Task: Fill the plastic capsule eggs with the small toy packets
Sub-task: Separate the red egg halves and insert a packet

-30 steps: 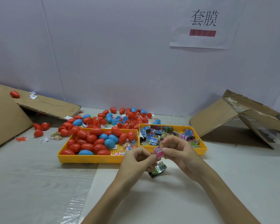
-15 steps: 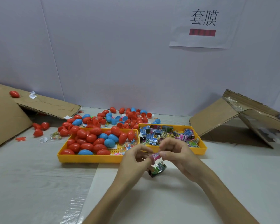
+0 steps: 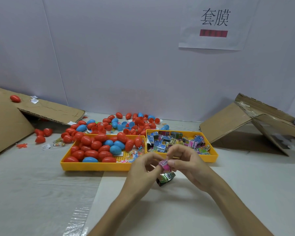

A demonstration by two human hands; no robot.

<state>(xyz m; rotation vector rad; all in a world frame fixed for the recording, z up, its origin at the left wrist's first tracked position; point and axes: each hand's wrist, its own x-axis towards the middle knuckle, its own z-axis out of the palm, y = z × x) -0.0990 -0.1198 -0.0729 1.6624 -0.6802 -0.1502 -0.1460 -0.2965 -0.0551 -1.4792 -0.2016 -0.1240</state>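
Head view, our only one: both hands meet over the white table (image 3: 41,193), just in front of the two yellow trays. Our left hand (image 3: 143,169) has its fingers curled, and thumb and forefinger pinch one end of a small pink packet (image 3: 164,165). Our right hand (image 3: 187,166) is curled too, and its thumb and fingertips grip the other side of the same packet. The packet sits between the two sets of fingertips, held clear of the table, with part of it hidden by the fingers.

Directly beneath the hands we see a green and black packet (image 3: 166,178) low at the table. We cannot tell whether any finger touches it.

The left tray (image 3: 95,167) holds closed capsule eggs (image 3: 92,153), mostly red with a few blue, plus some small clear bags at its right end. The right tray (image 3: 209,158) touches it side by side and is filled with printed toy packets (image 3: 174,142). It lies just behind our right hand.

More loose eggs (image 3: 126,123), some of them open halves, are scattered behind the trays near the wall.

A flattened cardboard box (image 3: 7,123) lies at the far left with one red egg on it, and another cardboard box (image 3: 228,125) slopes at the far right. A paper sign (image 3: 213,23) hangs on the wall above.
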